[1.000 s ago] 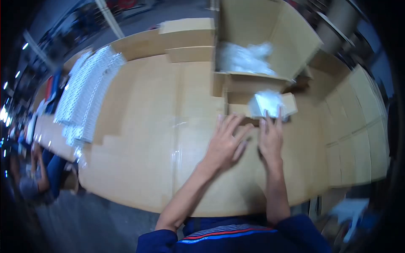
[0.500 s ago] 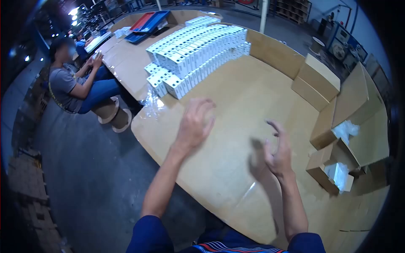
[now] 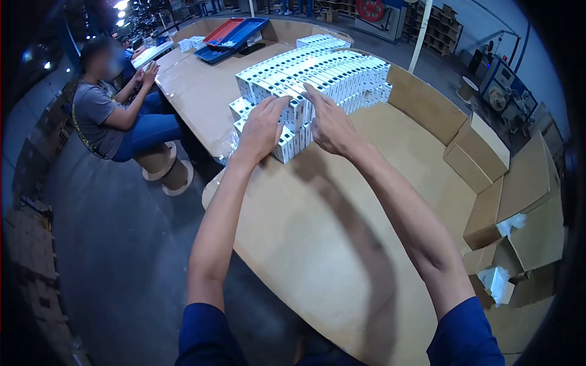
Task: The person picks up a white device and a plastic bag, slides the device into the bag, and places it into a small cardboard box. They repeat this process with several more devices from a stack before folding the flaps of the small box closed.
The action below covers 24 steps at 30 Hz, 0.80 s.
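Observation:
Small white boxes (image 3: 342, 76) with dark square marks stand packed side by side in a long, tiered stack on the cardboard-covered table (image 3: 293, 213). Both of my hands are at the stack's near end, one on each side of the front boxes. My left hand (image 3: 262, 131) curves its fingers over the left corner, the thumb near the front face. My right hand (image 3: 332, 125) lies against the right side, index finger extended along the upper boxes and the other fingers curled. Between them the boxes look gripped; some of the contact is hidden.
Red and blue trays (image 3: 235, 36) lie at the table's far end. Cardboard walls (image 3: 427, 97) edge the far and right sides. An open carton (image 3: 497, 259) with clear plastic is at right. Another person (image 3: 107, 104) sits at left on a spool-like stool (image 3: 168, 171).
Both hands have moved forward from above the bare table to the near end of the box stack, the right one also swinging left. The camera view has shifted slightly.

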{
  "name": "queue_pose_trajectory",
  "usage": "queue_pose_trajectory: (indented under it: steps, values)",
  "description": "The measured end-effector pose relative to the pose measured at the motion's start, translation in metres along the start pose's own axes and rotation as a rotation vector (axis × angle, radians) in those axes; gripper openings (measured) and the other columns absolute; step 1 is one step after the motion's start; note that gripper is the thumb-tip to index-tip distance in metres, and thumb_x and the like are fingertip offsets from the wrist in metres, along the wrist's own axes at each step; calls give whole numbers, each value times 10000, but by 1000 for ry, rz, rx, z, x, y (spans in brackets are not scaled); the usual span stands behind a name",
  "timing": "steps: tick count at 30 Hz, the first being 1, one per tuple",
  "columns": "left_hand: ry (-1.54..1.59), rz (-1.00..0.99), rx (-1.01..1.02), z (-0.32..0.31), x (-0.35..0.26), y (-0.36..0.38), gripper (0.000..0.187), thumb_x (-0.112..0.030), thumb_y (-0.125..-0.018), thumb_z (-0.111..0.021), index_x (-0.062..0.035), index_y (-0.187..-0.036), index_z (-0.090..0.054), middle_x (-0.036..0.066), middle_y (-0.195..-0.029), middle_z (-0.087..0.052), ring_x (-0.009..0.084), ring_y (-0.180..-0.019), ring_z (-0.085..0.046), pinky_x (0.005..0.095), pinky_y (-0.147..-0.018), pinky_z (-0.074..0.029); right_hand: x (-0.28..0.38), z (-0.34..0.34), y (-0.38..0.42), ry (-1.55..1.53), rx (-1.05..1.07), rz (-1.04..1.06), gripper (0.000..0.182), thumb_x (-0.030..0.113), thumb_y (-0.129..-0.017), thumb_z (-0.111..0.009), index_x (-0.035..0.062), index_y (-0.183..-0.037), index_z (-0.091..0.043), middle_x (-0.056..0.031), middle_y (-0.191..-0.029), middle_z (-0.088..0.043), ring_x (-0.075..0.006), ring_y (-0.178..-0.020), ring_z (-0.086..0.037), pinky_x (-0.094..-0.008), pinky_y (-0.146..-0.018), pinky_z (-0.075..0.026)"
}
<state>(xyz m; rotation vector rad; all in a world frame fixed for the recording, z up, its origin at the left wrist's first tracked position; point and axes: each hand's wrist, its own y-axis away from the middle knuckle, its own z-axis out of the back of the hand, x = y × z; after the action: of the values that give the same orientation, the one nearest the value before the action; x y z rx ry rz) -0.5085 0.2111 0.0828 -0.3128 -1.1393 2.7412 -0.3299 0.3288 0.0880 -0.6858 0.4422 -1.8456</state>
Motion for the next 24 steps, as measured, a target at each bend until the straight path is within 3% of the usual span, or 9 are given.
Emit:
queue_pose_trajectory:
  steps: [5, 14, 24]
  values:
    - [9, 14, 14, 6, 7, -3, 543, 29, -851, -700, -99, -1370, -598, 142, -1277, -640, 350, -1225, -594, 459, -1054, -478, -14, -14, -14, 189, 98, 15, 920, 27, -806, -660, 3, -1606, -207, -230, -1368, -631, -414, -1377, -499, -518, -1022, -475]
    - [-109, -42, 27, 5, 21, -7, 396, -36, -825, -786, -161, -1195, -726, 74, -1217, -640, 293, -1192, -612, 442, -1013, -503, -6, -7, -18, 151, 185, -49, 908, 53, -811, -701, 3, -1592, -243, -218, -1318, -650, -406, -1360, -512, -524, -1048, -472]
    - [-65, 28, 17, 26, 9, 2, 376, -10, -817, -784, -132, -1167, -727, 84, -1226, -641, 328, -1171, -624, 461, -1017, -504, 9, -8, -20, 96, 103, -42, 774, 69, -860, -676, 27, -1555, -337, -202, -1473, -528, -368, -1380, -488, -519, -1058, -471]
